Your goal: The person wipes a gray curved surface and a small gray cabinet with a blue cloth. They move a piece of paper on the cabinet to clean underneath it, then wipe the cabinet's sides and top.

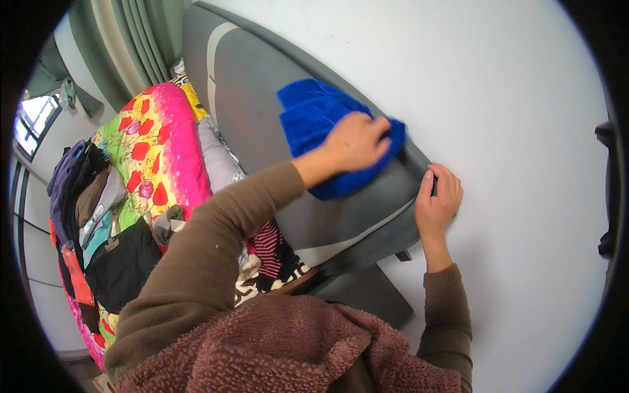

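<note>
A bright blue plush cloth [304,118] is spread over the grey padded headboard [252,75]. My left hand [356,143] presses on it with bent fingers that grip its folds; the fingertips are slightly blurred. At the headboard's near right corner, my right hand [439,200] is closed around the edge, thumb on the front side and fingers toward the wall. Light stripes run along the headboard near its two ends.
On the left, a bed holds a flowered pink and green quilt [154,144] and piled clothes, among them a black garment [121,265]. The white wall [524,131] rises behind the headboard. A dark box-like piece [367,295] stands below the near corner.
</note>
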{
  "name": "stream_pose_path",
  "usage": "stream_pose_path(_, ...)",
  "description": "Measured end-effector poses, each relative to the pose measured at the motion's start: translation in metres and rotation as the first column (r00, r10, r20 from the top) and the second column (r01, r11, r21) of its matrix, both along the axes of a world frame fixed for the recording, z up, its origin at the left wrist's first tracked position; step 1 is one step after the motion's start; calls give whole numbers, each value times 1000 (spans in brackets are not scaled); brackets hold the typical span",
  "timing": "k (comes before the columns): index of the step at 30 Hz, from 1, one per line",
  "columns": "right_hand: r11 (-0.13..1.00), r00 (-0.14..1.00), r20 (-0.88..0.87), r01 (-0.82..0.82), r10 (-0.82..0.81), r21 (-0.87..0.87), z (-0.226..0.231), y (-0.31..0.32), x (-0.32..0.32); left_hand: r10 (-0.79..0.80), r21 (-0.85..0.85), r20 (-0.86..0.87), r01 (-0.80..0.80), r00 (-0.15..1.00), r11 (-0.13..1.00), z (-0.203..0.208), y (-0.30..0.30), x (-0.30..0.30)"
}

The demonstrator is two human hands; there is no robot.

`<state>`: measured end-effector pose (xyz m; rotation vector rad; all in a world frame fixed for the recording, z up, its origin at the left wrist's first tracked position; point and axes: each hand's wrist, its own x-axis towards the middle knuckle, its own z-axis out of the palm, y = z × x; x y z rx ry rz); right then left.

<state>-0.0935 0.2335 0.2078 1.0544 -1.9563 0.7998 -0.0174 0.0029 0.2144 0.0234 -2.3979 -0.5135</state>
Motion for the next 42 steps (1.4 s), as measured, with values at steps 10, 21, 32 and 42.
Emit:
stream_pose_path(10,888,954,13,-274,300,-370,-23,18,-10,-643,-229,-26,622,765,749,-22,99,0)
stream_pose_path(21,982,979,129,-143,159,-123,-17,18,-4,-375,-370,45,364,926,854,24,-166,-47)
stream_pose_path(32,996,969,240,48,-64,74,-15,16,0,-31,-205,-152,-1,988,979,-39,-456,-31)
stream_pose_path(42,992,998,54,29,-36,121,-10,7,-6,-117,-95,-176,101,977,990,-15,-402,13)
